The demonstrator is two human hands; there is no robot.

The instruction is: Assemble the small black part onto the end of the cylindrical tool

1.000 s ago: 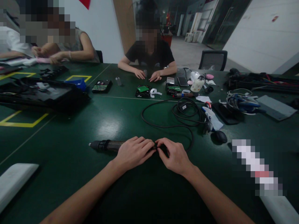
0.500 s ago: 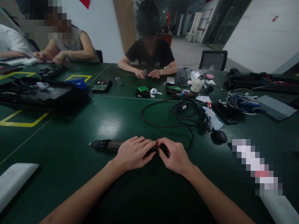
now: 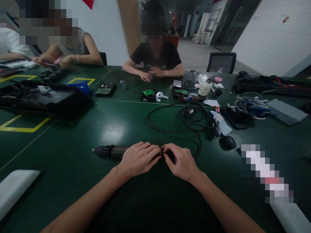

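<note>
A dark electric screwdriver (image 3: 116, 151) lies across the green table in front of me, its bit end pointing left. My left hand (image 3: 141, 158) is closed over its rear part, which the fingers largely hide. At that rear end, my right hand (image 3: 180, 161) is closed in a pinch on the cord's plug, close to my left fingertips; the plug is small and mostly covered. From behind my right hand a black cord (image 3: 199, 142) runs up the table into a loose coil.
Across the table a person's hands (image 3: 155, 72) hold a small cylinder. Hard drives (image 3: 106, 89), a white bottle (image 3: 205, 86), a computer mouse (image 3: 229, 142) and a blue cable bundle (image 3: 252, 107) lie around. A black tray (image 3: 80, 103) stands at left; white objects (image 3: 18, 184) flank my forearms.
My hands stay almost in place, with a small shift of the fingers at the plug. The person opposite has moved one hand up to the small cylinder.
</note>
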